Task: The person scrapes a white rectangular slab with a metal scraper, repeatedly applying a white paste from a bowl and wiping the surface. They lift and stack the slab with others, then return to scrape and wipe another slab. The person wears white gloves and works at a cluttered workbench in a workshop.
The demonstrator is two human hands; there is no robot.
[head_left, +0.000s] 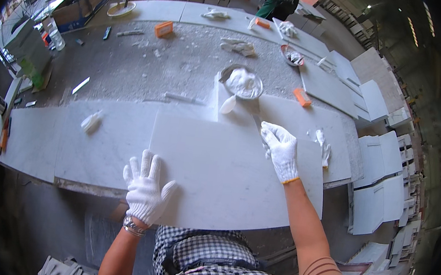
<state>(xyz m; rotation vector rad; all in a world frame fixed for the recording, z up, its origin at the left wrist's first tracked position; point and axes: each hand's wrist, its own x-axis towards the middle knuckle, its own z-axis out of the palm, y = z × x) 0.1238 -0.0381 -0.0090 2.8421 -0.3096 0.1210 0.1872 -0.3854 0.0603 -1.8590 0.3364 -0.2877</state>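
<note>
A pale, smooth stone slab (216, 174) lies on the bench in front of me. My left hand (146, 189), in a white knitted glove, rests at its left edge with the fingers spread. Over the slab's upper right part, my gloved right hand (282, 150) is pinched closed on a thin putty knife (257, 121), whose grey blade points toward a metal bowl (260, 90). The hand hides most of its handle. White paste (242, 82) is heaped in the bowl. Against the bowl's near side leans a small white oval piece (228, 105).
Crumpled white gloves (91, 122) lie on the left slab, and others (324, 148) at the right. Small orange boxes (302, 97) and a red-rimmed dish (292, 55) are on the dusty bench (132, 58). Stone pieces (380, 202) stand stacked to the right. A person (275, 1) stands beyond the bench.
</note>
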